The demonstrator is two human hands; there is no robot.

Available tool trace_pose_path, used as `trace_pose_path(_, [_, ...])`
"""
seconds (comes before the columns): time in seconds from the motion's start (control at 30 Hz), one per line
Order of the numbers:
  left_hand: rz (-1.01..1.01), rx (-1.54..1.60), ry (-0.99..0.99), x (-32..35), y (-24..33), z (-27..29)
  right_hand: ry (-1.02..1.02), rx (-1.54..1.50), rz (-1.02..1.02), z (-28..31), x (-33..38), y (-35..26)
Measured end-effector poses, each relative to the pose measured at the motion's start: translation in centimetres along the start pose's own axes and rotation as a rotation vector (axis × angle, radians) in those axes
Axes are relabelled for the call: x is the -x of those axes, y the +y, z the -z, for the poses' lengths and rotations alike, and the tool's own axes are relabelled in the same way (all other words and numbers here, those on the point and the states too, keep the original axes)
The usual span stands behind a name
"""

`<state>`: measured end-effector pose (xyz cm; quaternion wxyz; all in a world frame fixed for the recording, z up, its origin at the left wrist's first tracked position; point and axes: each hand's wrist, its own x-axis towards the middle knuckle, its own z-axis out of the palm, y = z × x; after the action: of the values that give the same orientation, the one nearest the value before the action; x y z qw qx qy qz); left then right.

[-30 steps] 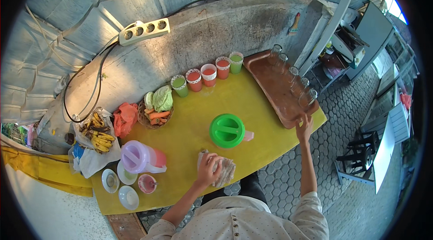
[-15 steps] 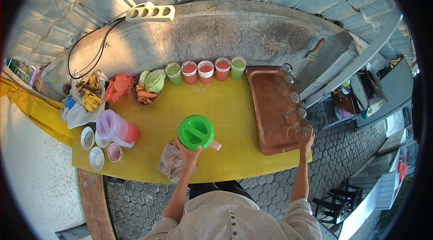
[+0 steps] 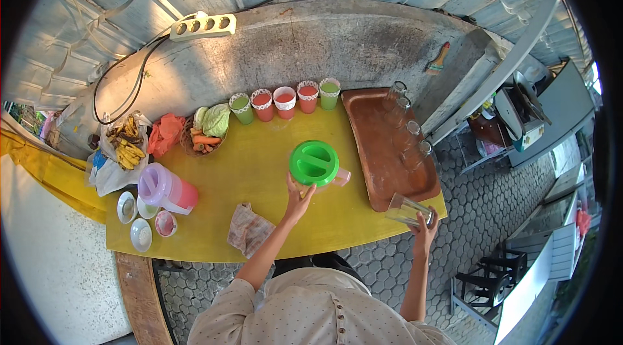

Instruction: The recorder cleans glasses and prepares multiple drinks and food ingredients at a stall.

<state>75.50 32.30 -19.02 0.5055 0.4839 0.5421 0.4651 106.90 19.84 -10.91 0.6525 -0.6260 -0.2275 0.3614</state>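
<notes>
My left hand (image 3: 300, 197) is closed on the near side of a pitcher with a green lid (image 3: 314, 163), whose pale handle points right. The lid hides most of the pitcher's body. In my right hand (image 3: 425, 231) is an empty clear drinking glass (image 3: 406, 210), tilted nearly on its side by the tray's near right corner. Several more clear glasses (image 3: 415, 155) stand along the right side of the brown tray (image 3: 373, 150). A crumpled checked cloth (image 3: 250, 231) lies left of my left forearm.
Several patterned cups (image 3: 263, 106) with red or green drink line the back of the yellow table (image 3: 259, 157). At left are a purple-lidded pitcher (image 3: 165, 188), small bowls (image 3: 141, 234), bananas (image 3: 128, 150), an orange bag (image 3: 166, 134) and a vegetable basket (image 3: 206, 140).
My right hand has lifted a glass from the tray's near right corner and brought it nearer and left, tipping it. My left hand has moved the green-lidded pitcher right and farther back, away from the cloth.
</notes>
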Motion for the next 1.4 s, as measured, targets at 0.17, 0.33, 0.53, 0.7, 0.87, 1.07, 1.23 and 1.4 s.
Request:
trace_pose_path(0.17, [-0.035,0.112,-0.354,5.2,2.2,0.3,-0.331,-0.686,-0.550,-4.6,6.9,3.2])
trace_pose_path(0.33, [-0.366,0.169,-0.513,11.1,5.2,4.7,-0.721,-0.705,-0.825,-13.7,15.7,2.8])
trace_pose_path(0.53, [0.248,0.875,0.063,12.7,6.0,15.2,-1.266,0.335,-0.130,-19.1,15.8,8.4])
trace_pose_path(0.7, [0.463,0.841,0.241,16.0,2.9,24.8,-1.102,0.872,0.255,-26.3,18.2,12.1])
trace_pose_path(0.87, [0.490,0.928,0.255,20.3,2.5,28.3,-0.851,1.524,0.815,-32.0,26.1,18.4])
trace_pose_path(1.07, [0.458,0.879,0.180,22.2,4.1,29.5,-0.924,0.771,0.360,-32.6,21.0,19.1])
trace_pose_path(1.23, [0.473,0.979,0.293,21.5,4.9,28.7,-1.046,0.233,-0.068,-32.5,28.0,9.5])
trace_pose_path(1.4, [0.047,0.493,0.529,19.1,5.8,25.1,-1.018,0.142,0.524,-34.0,31.9,5.9])
